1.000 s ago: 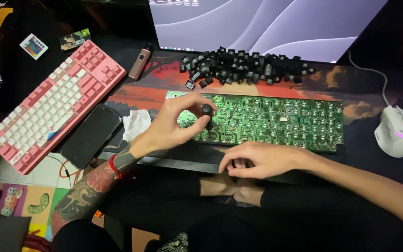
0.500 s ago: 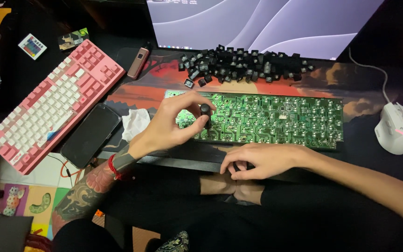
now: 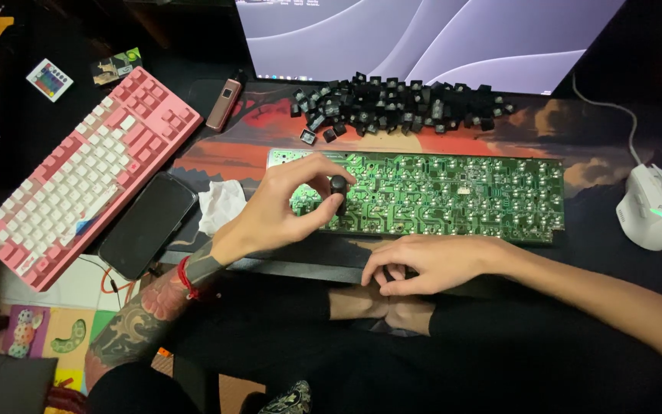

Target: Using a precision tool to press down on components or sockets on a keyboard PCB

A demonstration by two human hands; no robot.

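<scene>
Your left hand (image 3: pixel 281 211) pinches a small black round-handled tool (image 3: pixel 339 188) upright on the bare green keyboard circuit board (image 3: pixel 453 195); your right hand (image 3: pixel 423 263) curls loosely at the desk edge. A slip risks scratching traces.

Left hand (image 3: pixel 285 211) is raised, wrist cocked, thumb and fingers curled together in a pinch at the fingertips; forearm is tattooed, red band at the wrist. Right hand (image 3: pixel 427 264) lies low, palm down, fingers curled inward, bare forearm running off to the right.
</scene>
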